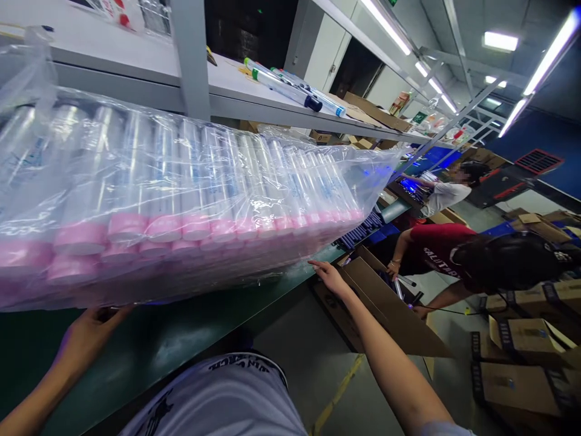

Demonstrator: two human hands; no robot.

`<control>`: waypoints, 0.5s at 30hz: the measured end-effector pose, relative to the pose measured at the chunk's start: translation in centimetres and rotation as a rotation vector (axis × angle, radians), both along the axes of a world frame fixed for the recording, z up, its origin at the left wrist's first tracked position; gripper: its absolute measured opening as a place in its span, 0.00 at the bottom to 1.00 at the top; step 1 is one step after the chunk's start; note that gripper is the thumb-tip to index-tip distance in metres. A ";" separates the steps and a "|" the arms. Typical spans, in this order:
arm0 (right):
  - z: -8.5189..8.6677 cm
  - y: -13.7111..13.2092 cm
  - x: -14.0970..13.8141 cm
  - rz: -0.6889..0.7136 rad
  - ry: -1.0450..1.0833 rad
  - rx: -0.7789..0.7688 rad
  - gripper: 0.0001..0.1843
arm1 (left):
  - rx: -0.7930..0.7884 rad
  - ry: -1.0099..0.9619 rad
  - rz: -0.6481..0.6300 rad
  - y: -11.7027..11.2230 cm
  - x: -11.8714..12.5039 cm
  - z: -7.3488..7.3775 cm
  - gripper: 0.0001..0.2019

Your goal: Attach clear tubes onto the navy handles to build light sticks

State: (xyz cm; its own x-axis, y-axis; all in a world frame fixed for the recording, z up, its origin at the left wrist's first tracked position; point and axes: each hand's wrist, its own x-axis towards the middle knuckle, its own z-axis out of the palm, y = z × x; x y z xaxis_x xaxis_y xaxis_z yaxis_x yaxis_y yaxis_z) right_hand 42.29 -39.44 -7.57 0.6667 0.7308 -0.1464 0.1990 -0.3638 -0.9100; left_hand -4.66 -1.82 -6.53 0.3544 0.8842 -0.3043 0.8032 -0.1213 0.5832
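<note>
along the green desk (pixel 204 330), with left hand (pixel 93 333) under a clear bag (pixel 376 172) of pink-capped tubes (pixel 131 145) stretched above the desk, too hidden to tell whether grasping; with right hand (pixel 330 280) unclenched beside the bag's lower edge; beyond, past an open carton (pixel 394 315), a co-worker in a red shirt (pixel 440 245).

"SALUTAR" reads across a red shirt (pixel 438 242) — the word's ending unclear

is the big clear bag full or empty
Full, or nearly so: tubes with pink ends show packed side by side through the clear bag; only its far end looks slack.
</note>
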 end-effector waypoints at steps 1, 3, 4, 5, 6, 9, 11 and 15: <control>0.0 -0.2 -0.3 -0.009 0.043 -0.005 0.23 | 0.000 0.017 -0.013 0.0 0.0 -0.1 0.38; -0.3 -0.3 -1.2 -0.029 0.129 0.010 0.26 | 0.012 0.037 -0.028 0.1 -0.1 -0.5 0.39; -0.4 -0.4 -1.6 -0.044 0.166 0.033 0.27 | 0.012 0.041 -0.029 0.1 -0.1 -0.6 0.39; -0.5 -0.4 -2.0 -0.063 0.195 0.065 0.26 | 0.004 0.043 -0.023 0.1 0.0 -0.6 0.39; -0.6 -0.4 -2.4 -0.084 0.219 0.101 0.26 | -0.014 0.040 -0.013 0.1 0.0 -0.6 0.38; -0.6 -0.8 -3.0 -0.128 0.265 0.190 0.26 | -0.096 -0.022 0.045 -0.1 0.5 -0.1 0.34; -0.5 -1.1 -3.3 -0.155 0.266 0.216 0.28 | -0.161 -0.097 0.109 -0.5 0.8 0.3 0.31; -0.2 -1.3 -4.1 -0.260 0.138 0.244 0.23 | -0.324 -0.346 0.279 -1.3 0.9 0.4 0.25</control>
